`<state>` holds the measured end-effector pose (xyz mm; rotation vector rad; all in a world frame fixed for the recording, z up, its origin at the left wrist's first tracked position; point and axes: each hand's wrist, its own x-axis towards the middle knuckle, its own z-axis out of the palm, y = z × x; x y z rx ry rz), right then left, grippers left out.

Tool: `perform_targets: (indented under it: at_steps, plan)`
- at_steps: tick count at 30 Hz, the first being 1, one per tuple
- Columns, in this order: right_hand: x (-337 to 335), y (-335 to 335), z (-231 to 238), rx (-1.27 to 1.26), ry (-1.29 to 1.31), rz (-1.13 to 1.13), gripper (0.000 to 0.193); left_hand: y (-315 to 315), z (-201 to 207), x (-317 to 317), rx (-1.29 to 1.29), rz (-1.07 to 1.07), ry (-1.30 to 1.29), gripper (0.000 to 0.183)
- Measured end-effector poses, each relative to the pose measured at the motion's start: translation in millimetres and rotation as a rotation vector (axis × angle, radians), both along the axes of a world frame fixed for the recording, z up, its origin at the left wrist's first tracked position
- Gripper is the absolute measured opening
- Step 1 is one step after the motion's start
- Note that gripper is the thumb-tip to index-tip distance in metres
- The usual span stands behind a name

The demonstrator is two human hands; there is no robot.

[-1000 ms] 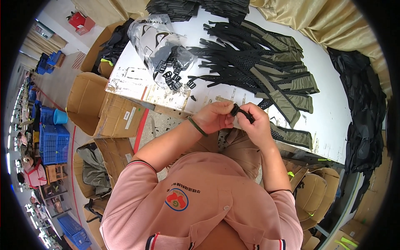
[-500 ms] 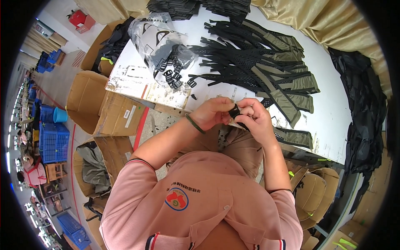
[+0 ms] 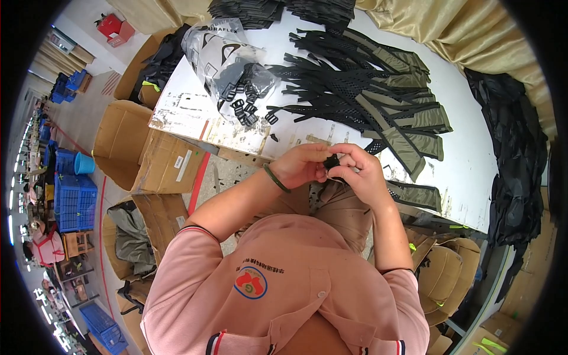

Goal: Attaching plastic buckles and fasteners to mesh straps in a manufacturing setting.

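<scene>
Close together at the table's near edge, my left hand (image 3: 300,167) and my right hand (image 3: 360,173) pinch a small black plastic buckle (image 3: 332,160) between thumbs and fingers. Black webbing seems to be at the buckle, but the fingers cover most of it. Beyond my right hand, an olive-and-black strap piece (image 3: 417,196) lies on the table edge; whether it joins the buckle is hidden. A fanned pile of similar olive-and-black straps (image 3: 378,106) spreads farther away. Loose black buckles (image 3: 245,112) spill from a clear plastic bag (image 3: 222,59) to the left.
The white table (image 3: 467,154) has a worn front edge. Stacks of black pieces (image 3: 319,10) lie at its far side. Open cardboard boxes (image 3: 121,139) stand left, another box (image 3: 441,272) at lower right. Black fabric (image 3: 512,160) hangs along the right, below gold curtains (image 3: 449,26).
Both hands stay together and have dipped slightly toward me. The black buckle has turned between the fingers, and less of it shows now.
</scene>
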<state>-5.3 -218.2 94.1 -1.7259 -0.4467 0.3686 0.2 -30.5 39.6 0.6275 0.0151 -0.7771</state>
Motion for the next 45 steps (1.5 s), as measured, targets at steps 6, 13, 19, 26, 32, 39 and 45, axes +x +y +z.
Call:
perform_targets:
  at_steps: [6, 13, 19, 26, 32, 39, 45]
  plan:
    - [4.7, 5.8, -12.6, -0.038, -0.406, -0.095, 0.015, -1.9, 9.7, 1.1, 0.161, 0.165, -0.11, 0.013]
    - [-2.7, 9.1, -8.1, 0.013, -0.651, -0.201, 0.012, -14.4, 18.9, -2.2, 0.422, 0.385, -0.439, 0.012]
    - [-9.9, 9.4, -10.4, 0.289, 0.122, -0.251, 0.02, -19.3, 17.5, -5.7, 0.458, 0.465, -0.449, 0.011]
    - [-6.8, 19.3, -15.8, 0.399, 0.14, -0.354, 0.026, -15.4, 16.2, -3.6, 0.433, 0.53, -0.566, 0.006]
    - [-5.0, 23.4, -20.1, 0.344, 0.188, -0.301, 0.027, -0.9, 4.8, -14.4, 0.734, 0.518, -0.947, 0.009]
    - [-16.7, -5.8, -24.5, 0.489, 0.284, -0.378, 0.03, -23.4, 18.2, -22.3, 0.655, 0.435, -1.145, 0.029]
    - [-15.8, 18.9, -11.8, 0.322, 0.137, -0.309, 0.023, -14.7, 6.9, -17.8, 0.743, 0.597, -1.197, 0.028]
